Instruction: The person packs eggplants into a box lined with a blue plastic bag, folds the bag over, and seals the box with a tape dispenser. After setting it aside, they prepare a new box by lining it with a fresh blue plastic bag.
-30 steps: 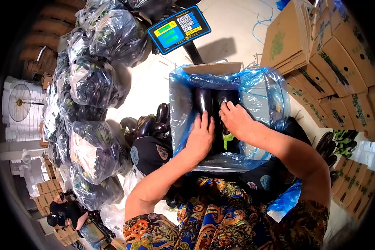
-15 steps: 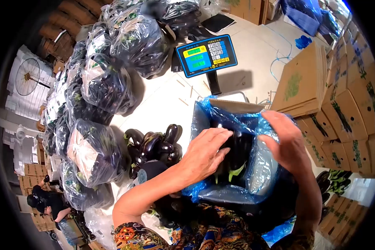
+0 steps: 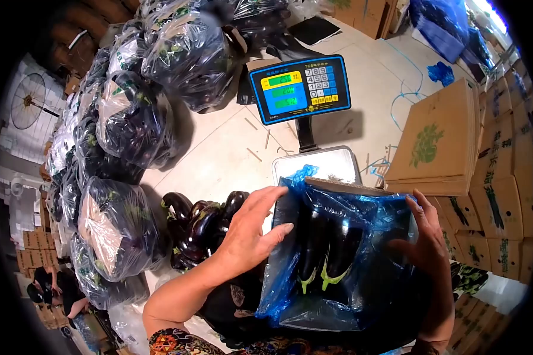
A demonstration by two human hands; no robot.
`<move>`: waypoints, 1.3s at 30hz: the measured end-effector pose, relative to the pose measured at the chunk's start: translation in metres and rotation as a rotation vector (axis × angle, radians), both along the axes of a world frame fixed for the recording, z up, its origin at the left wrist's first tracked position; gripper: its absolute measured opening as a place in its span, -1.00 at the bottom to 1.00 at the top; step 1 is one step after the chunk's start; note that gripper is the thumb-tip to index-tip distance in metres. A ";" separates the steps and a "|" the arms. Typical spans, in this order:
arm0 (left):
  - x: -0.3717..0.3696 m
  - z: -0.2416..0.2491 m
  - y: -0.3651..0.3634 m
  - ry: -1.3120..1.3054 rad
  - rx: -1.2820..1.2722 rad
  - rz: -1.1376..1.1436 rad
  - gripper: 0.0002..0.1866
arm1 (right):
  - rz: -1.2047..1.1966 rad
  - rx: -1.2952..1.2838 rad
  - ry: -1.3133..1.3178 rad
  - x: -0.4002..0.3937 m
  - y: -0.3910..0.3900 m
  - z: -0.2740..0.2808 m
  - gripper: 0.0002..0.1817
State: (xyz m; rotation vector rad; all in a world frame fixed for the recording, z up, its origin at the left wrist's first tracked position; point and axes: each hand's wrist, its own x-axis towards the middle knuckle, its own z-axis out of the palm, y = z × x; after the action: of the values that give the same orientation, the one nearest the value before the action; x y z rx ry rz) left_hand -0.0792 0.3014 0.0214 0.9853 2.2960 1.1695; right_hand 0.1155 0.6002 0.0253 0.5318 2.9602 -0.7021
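Observation:
Two dark eggplants (image 3: pixel 342 245) with green stems lie side by side in an open box lined with blue plastic film (image 3: pixel 382 260). My left hand (image 3: pixel 249 228) is at the box's left edge, fingers spread, thumb over the rim, nothing held. On the right side, my right hand (image 3: pixel 423 236) is at the rim with its fingers apart, its thumb in shadow over the lining. A digital scale display (image 3: pixel 300 89) stands beyond the box, above the scale's metal platform (image 3: pixel 290 165). Left of my left hand, several loose eggplants (image 3: pixel 198 228) are piled on the floor.
Clear bags filled with eggplants (image 3: pixel 121 228) line the left side. Flat cardboard (image 3: pixel 435 139) and stacked cartons (image 3: pixel 497 195) stand at the right. Blue plastic (image 3: pixel 438 26) lies at the upper right. Another person (image 3: pixel 71 296) is at the lower left.
My left hand has moved from over the eggplants to the box's left edge. The box now sits lower and nearer, uncovering more of the platform. My right hand has shifted lower and slightly right.

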 end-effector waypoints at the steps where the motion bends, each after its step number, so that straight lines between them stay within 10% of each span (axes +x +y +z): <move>1: -0.003 0.000 0.002 -0.053 -0.003 0.038 -0.28 | -0.002 -0.009 -0.018 -0.001 0.000 -0.001 0.09; 6: -0.031 -0.030 0.020 -0.047 -0.124 0.084 0.09 | -0.001 0.088 -0.135 -0.011 0.002 -0.017 0.10; 9: -0.054 -0.071 0.035 -0.253 -0.103 0.006 -0.56 | -0.022 0.092 -0.160 -0.005 0.018 -0.070 0.01; 11: -0.055 -0.080 0.047 -0.155 -0.013 0.083 -0.84 | -0.131 -0.096 0.162 -0.006 0.037 -0.100 -0.39; 12: -0.059 -0.083 0.049 -0.107 0.013 0.074 -0.85 | -0.296 -0.410 0.156 -0.017 0.034 -0.088 -0.73; 14: -0.061 -0.081 0.060 -0.067 0.014 0.094 -0.88 | -0.226 -0.235 0.299 -0.023 0.042 -0.096 -0.84; 21: -0.076 -0.074 0.088 0.361 0.046 0.116 -0.86 | -0.358 0.001 0.502 -0.045 0.032 -0.078 -0.85; 26: -0.038 -0.029 0.073 0.701 0.084 -0.165 -0.86 | -0.130 0.242 0.526 -0.038 -0.010 -0.025 -0.88; 29: -0.002 -0.016 0.054 0.682 -0.134 -0.427 -0.88 | 0.162 0.102 -0.180 -0.030 -0.063 -0.001 -0.84; 30: 0.011 -0.026 0.048 0.671 -0.156 -0.563 -0.89 | 0.406 -0.018 0.103 -0.008 -0.075 -0.041 -0.83; 31: 0.022 -0.035 0.041 0.660 -0.179 -0.690 -0.89 | 0.544 0.046 -0.141 -0.002 -0.097 -0.049 -0.83; 34: 0.036 -0.018 0.029 0.070 -0.511 -0.980 -0.87 | 0.737 -0.140 -0.121 0.024 -0.105 -0.059 -0.85; 39: 0.010 -0.002 0.045 0.526 0.125 -0.182 -0.54 | 0.399 0.005 0.347 0.018 -0.078 0.004 -0.71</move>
State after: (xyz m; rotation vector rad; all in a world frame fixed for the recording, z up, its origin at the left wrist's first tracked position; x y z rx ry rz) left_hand -0.0691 0.3463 0.0194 1.6778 2.4599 1.0831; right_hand 0.1335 0.5219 0.0290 -0.2062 3.2240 -0.8074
